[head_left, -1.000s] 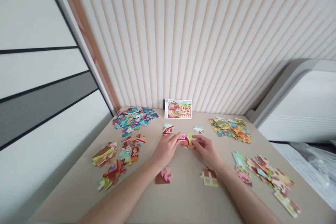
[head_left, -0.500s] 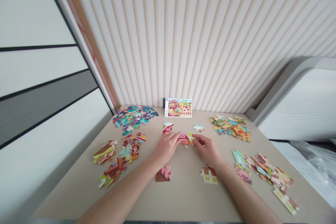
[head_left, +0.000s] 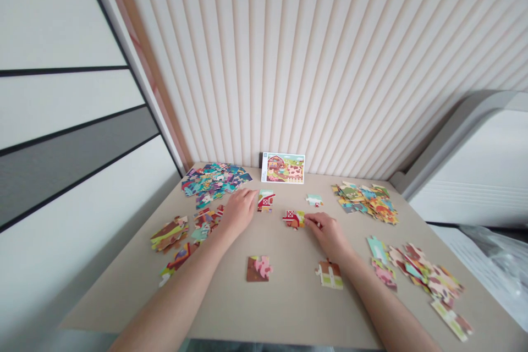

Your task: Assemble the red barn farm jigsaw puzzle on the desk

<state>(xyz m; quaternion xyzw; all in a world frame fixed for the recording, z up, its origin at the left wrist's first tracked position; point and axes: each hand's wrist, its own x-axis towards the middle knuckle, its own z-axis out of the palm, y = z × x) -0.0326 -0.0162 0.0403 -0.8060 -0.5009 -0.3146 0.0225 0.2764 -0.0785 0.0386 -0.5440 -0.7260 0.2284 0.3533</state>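
Observation:
A red-and-green puzzle piece (head_left: 292, 219) with a white-crossed barn window is pinched at its right edge by my right hand (head_left: 328, 231), thumb and fingers closed. My left hand (head_left: 238, 210) has its fingers stretched out beside the left edge of a barn-roof puzzle piece (head_left: 266, 201); nothing shows in it, and whether the fingertips touch that piece is unclear. Behind, a picture card (head_left: 284, 168) of a farm scene leans upright. A small pale-blue puzzle piece (head_left: 314, 199) lies to the right of the card's base.
Nearer me lie a pink-pig piece (head_left: 259, 268) and a fence piece (head_left: 330, 275). Purple-teal pieces (head_left: 214, 180) are heaped back left, orange-green ones (head_left: 366, 202) back right. Loose farm pieces (head_left: 169, 232) lie at left, partly behind my forearm, and more (head_left: 429, 269) at right.
My left hand has let go of the red-and-green piece and moved left to beside the barn-roof piece. My right hand stays at the red-and-green piece. The view has shifted slightly.

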